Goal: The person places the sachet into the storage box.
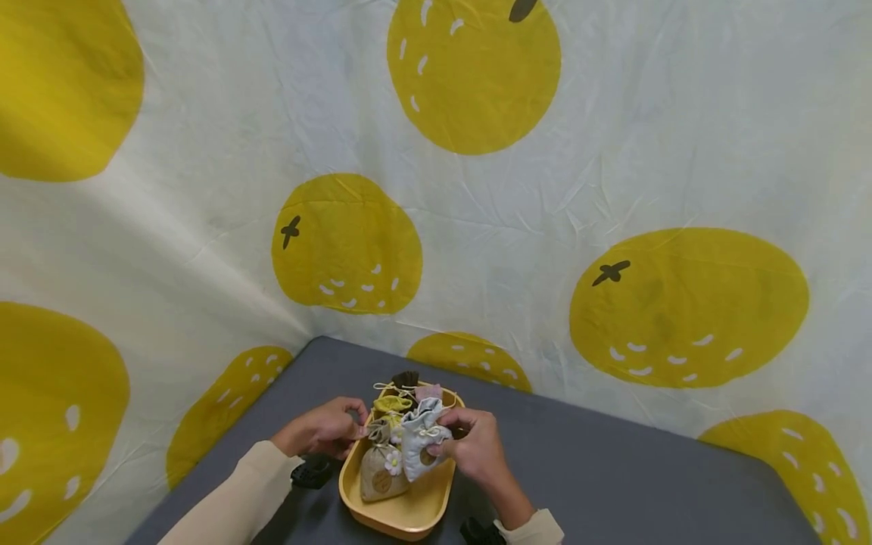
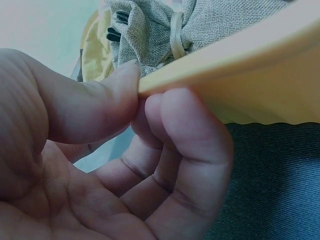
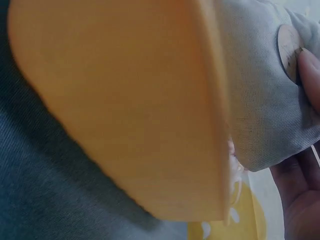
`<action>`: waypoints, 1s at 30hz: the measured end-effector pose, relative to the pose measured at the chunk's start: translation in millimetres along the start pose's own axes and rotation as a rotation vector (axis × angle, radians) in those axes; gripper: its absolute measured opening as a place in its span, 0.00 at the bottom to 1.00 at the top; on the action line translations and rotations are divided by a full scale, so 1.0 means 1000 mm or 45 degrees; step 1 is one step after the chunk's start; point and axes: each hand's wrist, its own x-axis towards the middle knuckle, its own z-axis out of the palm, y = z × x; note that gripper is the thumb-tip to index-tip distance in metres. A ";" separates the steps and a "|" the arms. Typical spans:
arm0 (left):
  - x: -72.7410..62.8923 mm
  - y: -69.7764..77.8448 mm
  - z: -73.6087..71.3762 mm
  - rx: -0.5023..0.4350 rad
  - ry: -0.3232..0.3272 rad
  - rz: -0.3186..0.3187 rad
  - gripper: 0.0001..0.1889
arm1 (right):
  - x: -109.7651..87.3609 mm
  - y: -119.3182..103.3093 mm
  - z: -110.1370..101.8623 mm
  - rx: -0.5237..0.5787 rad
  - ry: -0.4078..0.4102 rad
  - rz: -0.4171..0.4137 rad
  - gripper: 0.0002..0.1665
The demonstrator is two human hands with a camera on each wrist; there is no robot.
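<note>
A yellow plastic tray (image 1: 409,520) with rounded corners holds several small drawstring pouches. My left hand (image 1: 331,428) pinches the tray's left rim between thumb and fingers; the left wrist view shows the rim (image 2: 165,82) in that pinch. With my right hand (image 1: 477,446) I grip a light grey pouch (image 1: 415,454) over the tray's right side. A round tag on this pouch (image 3: 260,95) shows under the thumb in the right wrist view. Inside the tray lie a beige pouch (image 1: 376,478) with a white flower, a yellow pouch (image 1: 391,405), a dark brown one (image 1: 406,380) and a pink one (image 1: 429,391).
The tray stands on a dark grey table (image 1: 613,484). A white cloth with yellow fruit prints (image 1: 477,250) hangs behind and to the left of the table. Black straps (image 1: 312,471) sit at both wrists, near the cream sleeves (image 1: 235,496).
</note>
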 end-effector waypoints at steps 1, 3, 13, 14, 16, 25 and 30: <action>0.000 0.000 0.000 -0.001 -0.001 0.002 0.05 | 0.000 0.002 0.000 -0.003 0.003 0.006 0.16; 0.000 0.000 0.001 0.005 0.000 0.000 0.05 | -0.001 0.005 0.000 -0.027 0.010 0.009 0.15; 0.002 0.000 0.007 0.025 -0.006 -0.001 0.04 | -0.011 0.016 0.004 -0.433 0.064 -0.111 0.17; 0.001 0.000 0.008 0.027 -0.007 -0.001 0.04 | -0.012 0.017 0.006 -0.452 0.063 -0.127 0.17; 0.001 0.000 0.008 0.026 -0.012 -0.005 0.04 | -0.015 0.019 0.007 -0.485 0.060 -0.154 0.17; -0.004 -0.002 0.010 0.005 -0.046 -0.003 0.04 | -0.025 0.021 0.007 -0.991 0.037 -0.154 0.11; -0.007 0.002 0.009 0.019 -0.015 -0.018 0.04 | -0.029 0.012 0.002 -1.022 -0.064 -0.060 0.18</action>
